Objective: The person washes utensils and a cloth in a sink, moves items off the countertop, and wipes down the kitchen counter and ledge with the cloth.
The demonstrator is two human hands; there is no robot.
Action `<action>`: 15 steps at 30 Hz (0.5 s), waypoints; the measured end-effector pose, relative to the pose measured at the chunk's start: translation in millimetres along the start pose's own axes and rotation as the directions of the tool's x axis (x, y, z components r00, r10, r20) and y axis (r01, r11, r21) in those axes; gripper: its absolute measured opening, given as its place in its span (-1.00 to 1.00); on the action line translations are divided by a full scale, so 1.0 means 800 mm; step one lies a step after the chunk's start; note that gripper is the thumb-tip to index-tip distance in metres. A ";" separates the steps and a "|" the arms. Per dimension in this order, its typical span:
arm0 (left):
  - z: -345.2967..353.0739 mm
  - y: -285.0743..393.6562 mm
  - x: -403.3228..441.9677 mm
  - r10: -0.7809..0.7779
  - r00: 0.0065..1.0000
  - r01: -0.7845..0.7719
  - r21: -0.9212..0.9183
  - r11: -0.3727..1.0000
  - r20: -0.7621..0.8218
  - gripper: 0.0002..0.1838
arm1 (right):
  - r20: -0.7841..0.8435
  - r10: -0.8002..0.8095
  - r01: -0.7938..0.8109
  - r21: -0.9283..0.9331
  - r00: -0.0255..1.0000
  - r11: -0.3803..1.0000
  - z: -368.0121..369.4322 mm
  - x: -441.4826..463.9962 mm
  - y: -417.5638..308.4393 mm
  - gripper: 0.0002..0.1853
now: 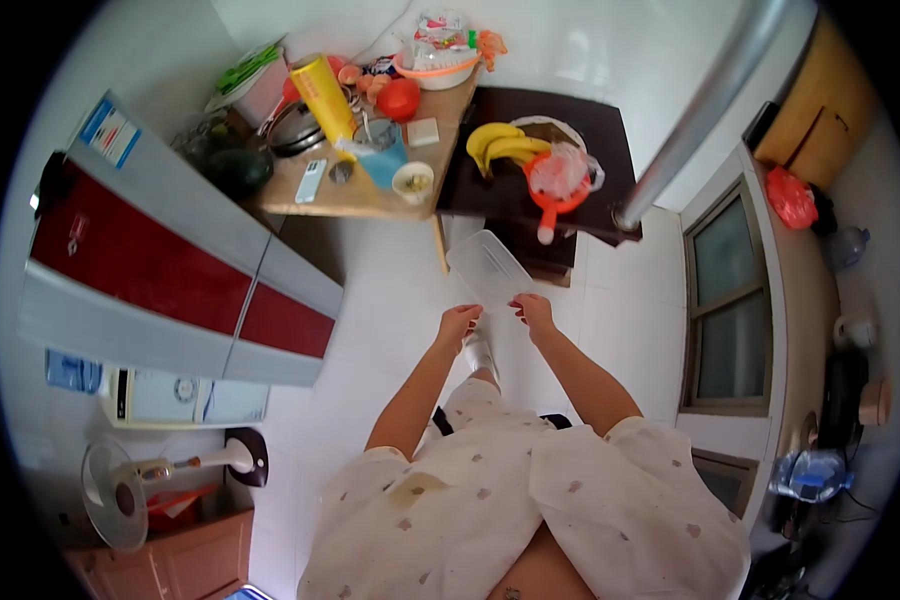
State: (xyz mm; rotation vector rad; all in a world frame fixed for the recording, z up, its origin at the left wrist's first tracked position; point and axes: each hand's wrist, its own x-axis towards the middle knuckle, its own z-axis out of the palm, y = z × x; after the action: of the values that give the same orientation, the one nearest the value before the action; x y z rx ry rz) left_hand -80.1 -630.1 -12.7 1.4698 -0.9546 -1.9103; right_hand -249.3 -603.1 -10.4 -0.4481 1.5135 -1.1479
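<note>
A clear, rectangular plastic lid or shallow box (490,268) is held out in front of me, above the white floor. My left hand (460,324) pinches its near edge on the left. Fingers of my right hand (534,309) are closed on the near right corner. Beyond it stands a dark table with bananas (505,146) and a red strainer-like utensil (550,205) with a crumpled plastic bag on it. Whether the clear piece is a lid or a box, I cannot tell.
A wooden table (280,193) at the back left carries a blue container (381,160), a yellow roll (322,98) and a small bowl (413,183). Left stands a red and grey fridge (160,260), with a fan (115,495) below. A metal pole (705,110) and a counter are on the right.
</note>
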 end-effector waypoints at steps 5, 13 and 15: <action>-0.018 0.064 0.115 -0.093 0.994 0.094 0.022 0.995 -0.057 -0.79 | -0.064 0.083 -0.087 -0.058 0.994 0.995 0.047 0.131 -0.044 -0.87; -0.016 0.085 0.220 -0.236 0.969 0.229 -0.091 0.969 -0.074 -0.78 | -0.110 0.037 -0.043 -0.047 0.993 0.998 0.071 0.274 -0.040 -0.82; -0.010 0.088 0.232 -0.235 0.967 0.224 -0.107 0.969 -0.104 -0.77 | -0.066 0.111 -0.118 -0.102 0.992 0.988 0.069 0.293 -0.046 -0.83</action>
State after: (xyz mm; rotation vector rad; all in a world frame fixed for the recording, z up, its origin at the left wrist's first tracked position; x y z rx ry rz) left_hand -120.2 -817.3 -65.9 1.6754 -0.6561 -1.9752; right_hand -281.0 -828.0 -99.3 -0.3950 1.6368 -1.0034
